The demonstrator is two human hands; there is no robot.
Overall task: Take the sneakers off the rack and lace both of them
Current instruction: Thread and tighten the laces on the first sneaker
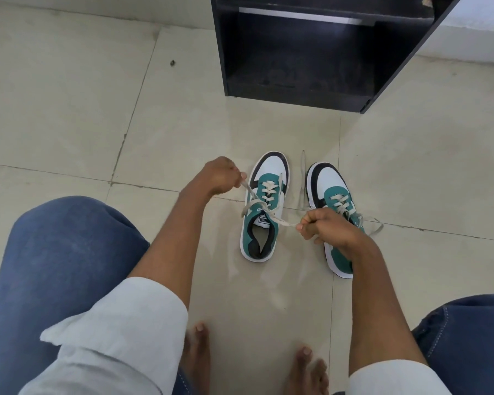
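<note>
Two green, white and black sneakers stand side by side on the tiled floor, toes pointing away from me. The left sneaker (264,206) has beige laces (268,192) threaded through its eyelets and crossed near the tongue. My left hand (218,178) pinches one lace end, pulled up and to the left. My right hand (321,228) pinches the other end, pulled to the right. That hand hides the middle of the right sneaker (332,185), which is also laced, with loose ends trailing on the floor.
A black open shoe rack (303,49) stands on the floor just beyond the sneakers. My knees in blue jeans (63,252) frame the scene and my bare feet (197,357) rest on the pale tiles (69,109) below the shoes.
</note>
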